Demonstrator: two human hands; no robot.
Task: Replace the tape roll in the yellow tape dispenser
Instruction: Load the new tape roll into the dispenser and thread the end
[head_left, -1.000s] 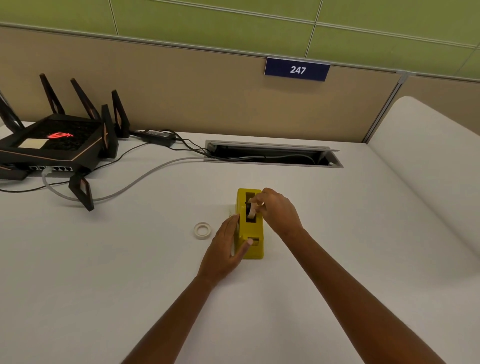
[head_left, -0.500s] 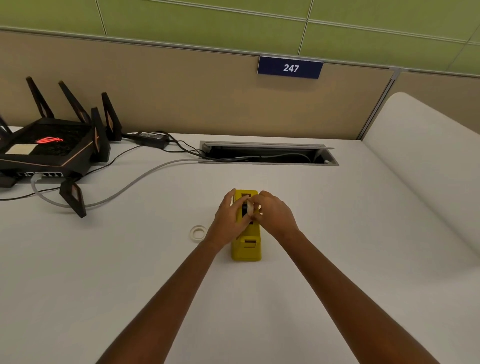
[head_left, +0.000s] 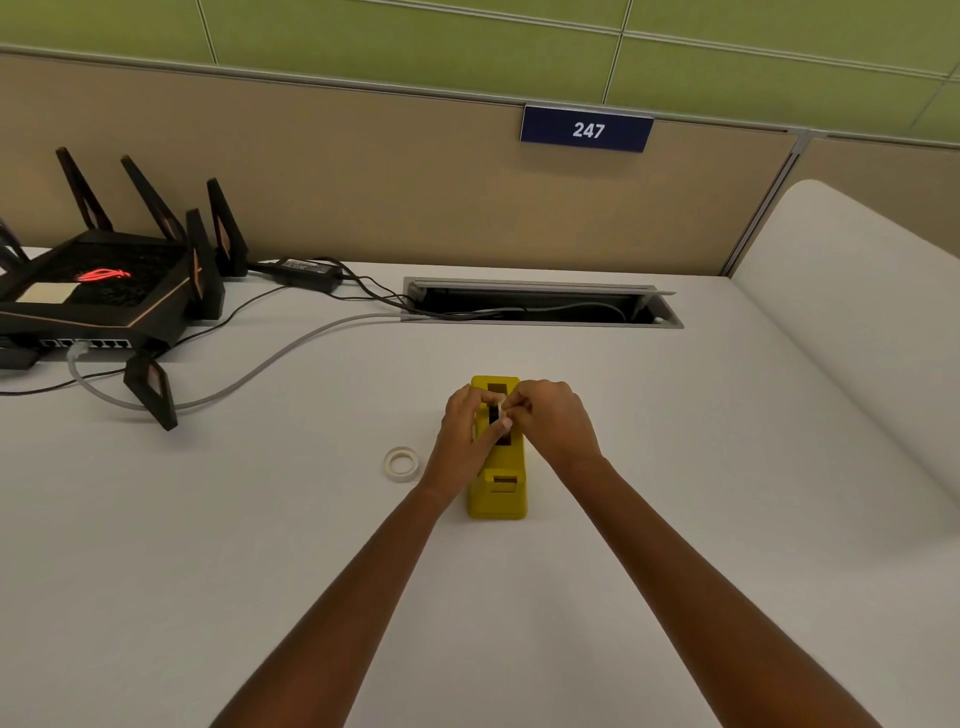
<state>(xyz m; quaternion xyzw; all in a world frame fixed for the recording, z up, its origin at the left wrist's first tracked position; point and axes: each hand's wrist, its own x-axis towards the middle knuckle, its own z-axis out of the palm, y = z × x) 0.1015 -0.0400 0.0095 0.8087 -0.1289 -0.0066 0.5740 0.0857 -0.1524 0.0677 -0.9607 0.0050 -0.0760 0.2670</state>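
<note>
The yellow tape dispenser (head_left: 497, 488) stands on the white desk, its cutter end toward me. Both hands meet over its open top slot. My left hand (head_left: 464, 436) and my right hand (head_left: 553, 418) pinch a small white tape roll (head_left: 500, 410) between their fingertips, just above the slot. Most of that roll is hidden by the fingers. A second white tape roll (head_left: 401, 463) lies flat on the desk, just left of my left wrist.
A black router (head_left: 104, 296) with upright antennas sits at the far left, its cables (head_left: 270, 364) trailing across the desk to an open cable tray (head_left: 540, 304) at the back. A beige partition stands behind. A white raised surface (head_left: 857, 332) borders the right side.
My left hand has moved from the dispenser's side up to the top slot, joining my right hand on the small roll. The camera view has shifted slightly.
</note>
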